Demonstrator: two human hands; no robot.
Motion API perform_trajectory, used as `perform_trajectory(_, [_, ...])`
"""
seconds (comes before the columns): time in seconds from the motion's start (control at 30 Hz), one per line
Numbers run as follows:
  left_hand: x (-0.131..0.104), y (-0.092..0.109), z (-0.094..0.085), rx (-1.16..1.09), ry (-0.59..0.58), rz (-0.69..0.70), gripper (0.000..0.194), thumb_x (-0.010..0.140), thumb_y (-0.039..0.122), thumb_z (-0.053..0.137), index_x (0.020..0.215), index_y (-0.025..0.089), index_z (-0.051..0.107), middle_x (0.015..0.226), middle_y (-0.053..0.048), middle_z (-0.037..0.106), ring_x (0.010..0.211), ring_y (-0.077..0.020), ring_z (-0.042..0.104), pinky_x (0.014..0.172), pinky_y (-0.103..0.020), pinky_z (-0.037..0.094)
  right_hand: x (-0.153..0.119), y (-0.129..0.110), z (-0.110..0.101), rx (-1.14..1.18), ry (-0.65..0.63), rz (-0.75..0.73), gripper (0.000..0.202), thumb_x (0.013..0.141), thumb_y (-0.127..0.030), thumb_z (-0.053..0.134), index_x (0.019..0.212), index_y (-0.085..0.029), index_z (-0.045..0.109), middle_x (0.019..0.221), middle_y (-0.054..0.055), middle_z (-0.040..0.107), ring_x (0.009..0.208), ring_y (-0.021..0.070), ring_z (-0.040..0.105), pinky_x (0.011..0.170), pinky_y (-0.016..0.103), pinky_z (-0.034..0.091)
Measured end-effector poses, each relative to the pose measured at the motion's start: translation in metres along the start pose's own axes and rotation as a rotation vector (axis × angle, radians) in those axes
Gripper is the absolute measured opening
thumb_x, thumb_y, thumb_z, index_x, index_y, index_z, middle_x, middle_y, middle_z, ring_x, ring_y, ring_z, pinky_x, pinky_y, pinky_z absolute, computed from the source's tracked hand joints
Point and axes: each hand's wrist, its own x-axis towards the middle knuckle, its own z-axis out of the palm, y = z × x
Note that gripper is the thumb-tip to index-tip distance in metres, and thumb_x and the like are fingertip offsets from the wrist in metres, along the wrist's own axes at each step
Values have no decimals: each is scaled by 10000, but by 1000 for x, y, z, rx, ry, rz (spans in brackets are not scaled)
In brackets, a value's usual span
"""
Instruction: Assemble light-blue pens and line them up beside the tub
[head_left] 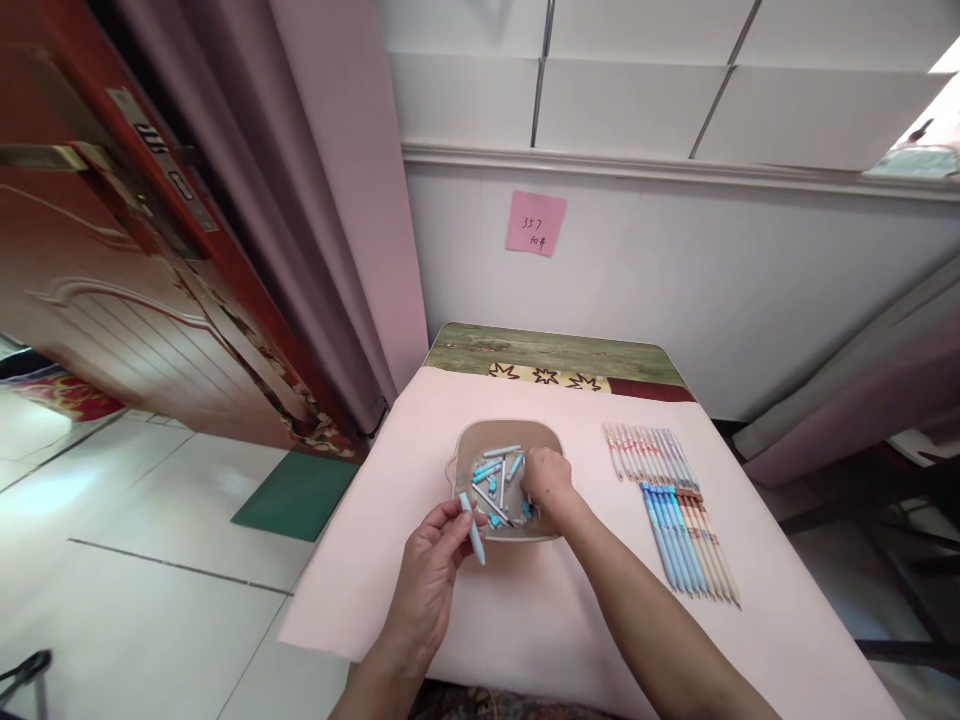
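My left hand (441, 540) pinches a light blue pen barrel (472, 528) in front of a beige bin (510, 431), its narrow end pointing down towards me. Inside the bin lie blue pen parts (487, 470), thin refills and small blue clips. My right hand (547, 478) reaches into the bin at its right side with fingers bent down; its fingertips are hidden, and I cannot make out what they hold.
On the pink-covered table (390, 470), right of the bin, lies a row of pale patterned pens (645, 455). Nearer me is a row of blue and beige pens (686, 540). A pink note (535, 223) is stuck on the wall behind.
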Motion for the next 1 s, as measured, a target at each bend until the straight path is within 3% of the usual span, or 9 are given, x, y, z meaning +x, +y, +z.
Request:
perform_trajectory(0.3, [-7,1,0,41,-114,15,284,775,321,663,1011,165,686,921,-92,714,773,-168,633,755,-298,480,-2,-3,7,131,56,46,251,655,-110,643,890,-89,726,895,208,718,885,305,686,733,340,516])
perform_trajectory(0.43, [-6,4,2,169,-69,93,279,749,329,687,971,160,693,899,-88,718,791,-183,630,768,-302,474,-11,3,-10,230,133,45,182,715,-183,594,816,-83,707,873,221,712,868,292,683,713,324,500])
perform_trajectory(0.5, [-3,6,4,225,-47,152,260,723,324,709,927,163,700,895,-82,718,831,-197,627,769,-292,470,-20,8,-25,302,184,22,184,771,-220,530,796,-115,678,832,175,717,820,244,685,686,290,495])
perform_trajectory(0.57, [1,7,8,265,-67,204,243,707,308,721,904,168,703,889,-73,716,844,-198,620,769,-281,465,-32,11,-42,497,217,-62,179,815,-252,477,792,-157,626,718,77,706,678,161,669,613,228,484])
perform_trajectory(0.67, [6,6,15,312,-153,241,211,716,290,711,890,170,704,870,-59,705,818,-191,609,764,-278,462,-54,9,-62,1265,186,-282,206,827,-366,520,755,-174,540,543,-8,611,461,114,567,441,195,429])
perform_trajectory(0.73, [8,3,20,335,-178,242,195,715,288,708,871,170,708,853,-56,699,803,-192,606,746,-277,462,-66,4,-69,1535,199,-339,238,799,-399,586,738,-177,524,537,-28,586,437,96,534,408,183,413])
perform_trajectory(1.0, [7,-2,23,379,-181,244,194,726,293,692,880,176,711,866,-66,702,803,-204,612,752,-296,468,-73,-4,-60,1613,187,-331,277,778,-414,645,736,-171,520,527,-42,562,431,72,515,387,160,397])
